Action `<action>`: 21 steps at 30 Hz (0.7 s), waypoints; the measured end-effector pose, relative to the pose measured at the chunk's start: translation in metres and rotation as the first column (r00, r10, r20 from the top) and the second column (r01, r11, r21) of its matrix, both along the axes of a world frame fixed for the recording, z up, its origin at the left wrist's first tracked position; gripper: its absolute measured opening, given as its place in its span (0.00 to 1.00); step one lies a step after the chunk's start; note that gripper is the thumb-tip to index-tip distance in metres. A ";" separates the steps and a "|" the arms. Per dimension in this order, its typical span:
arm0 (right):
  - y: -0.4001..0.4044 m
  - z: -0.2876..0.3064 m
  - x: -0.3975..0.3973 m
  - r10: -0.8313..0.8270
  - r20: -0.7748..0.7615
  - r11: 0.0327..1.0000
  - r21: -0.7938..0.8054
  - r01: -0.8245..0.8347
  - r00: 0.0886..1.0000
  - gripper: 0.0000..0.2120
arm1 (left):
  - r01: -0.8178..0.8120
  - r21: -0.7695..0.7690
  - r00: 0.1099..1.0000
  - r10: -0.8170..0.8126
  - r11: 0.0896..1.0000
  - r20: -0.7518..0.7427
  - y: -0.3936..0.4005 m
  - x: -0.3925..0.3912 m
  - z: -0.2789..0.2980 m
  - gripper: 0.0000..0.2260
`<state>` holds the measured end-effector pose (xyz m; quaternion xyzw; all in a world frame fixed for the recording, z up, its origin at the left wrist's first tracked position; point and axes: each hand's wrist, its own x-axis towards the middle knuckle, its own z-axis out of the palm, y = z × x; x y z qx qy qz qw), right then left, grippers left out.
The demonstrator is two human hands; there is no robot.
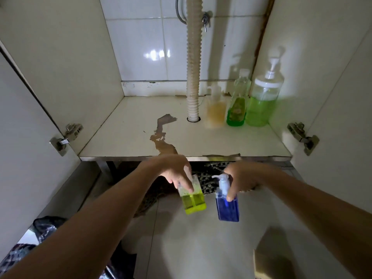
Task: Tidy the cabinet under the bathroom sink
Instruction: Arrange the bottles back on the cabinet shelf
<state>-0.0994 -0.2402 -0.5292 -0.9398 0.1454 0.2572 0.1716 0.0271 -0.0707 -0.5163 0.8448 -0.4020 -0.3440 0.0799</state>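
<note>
The open cabinet has a cream shelf [128, 137] with peeled brown patches. Below its front edge, over the floor, my left hand [176, 171] grips the top of a square bottle of yellow-green liquid [193, 200]. Beside it my right hand [240, 178] holds a pump bottle of blue liquid [227, 206] near its neck. Three bottles stand at the shelf's back right: a small amber pump bottle [216, 111], a slim green bottle [237, 109] and a big pump dispenser of green liquid [261, 101].
A ribbed drain hose [193, 63] drops through a hole in the shelf's middle. Both doors stand open, hinges at left [66, 137] and right [303, 136]. A checked cloth [209, 178] lies under the shelf edge. A dark bag [44, 228] sits lower left, a cardboard box [281, 256] lower right.
</note>
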 end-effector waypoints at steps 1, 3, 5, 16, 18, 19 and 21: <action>-0.007 0.014 0.001 -0.012 0.051 1.000 -0.026 0.014 0.999 0.14 | -0.023 -0.072 0.999 0.025 0.997 0.033 -0.002 0.005 0.010 0.19; -0.019 0.039 0.002 -0.039 0.181 0.995 -0.086 0.055 0.983 0.15 | -0.048 -0.199 0.986 0.078 0.979 0.148 -0.004 0.015 0.026 0.20; -0.030 0.052 0.007 -0.093 0.339 0.989 -0.081 0.128 0.936 0.15 | -0.097 -0.333 0.957 0.179 0.938 0.226 -0.007 0.029 0.034 0.20; -0.059 0.026 0.120 -0.150 0.575 0.983 0.002 0.182 0.804 0.17 | -0.257 -0.598 0.852 0.470 0.759 0.230 -0.056 0.102 0.003 0.19; -0.063 0.020 0.145 -0.152 0.588 0.984 0.017 0.176 0.795 0.18 | -0.239 -0.586 0.852 0.457 0.774 0.256 -0.069 0.118 0.000 0.21; -0.064 0.018 0.155 -0.147 0.596 0.985 0.020 0.169 0.789 0.18 | -0.238 -0.582 0.852 0.455 0.777 0.258 -0.075 0.124 0.002 0.22; -0.069 0.013 0.178 -0.128 0.612 0.988 0.006 0.157 0.780 0.17 | -0.249 -0.555 0.864 0.441 0.793 0.242 -0.087 0.143 0.004 0.25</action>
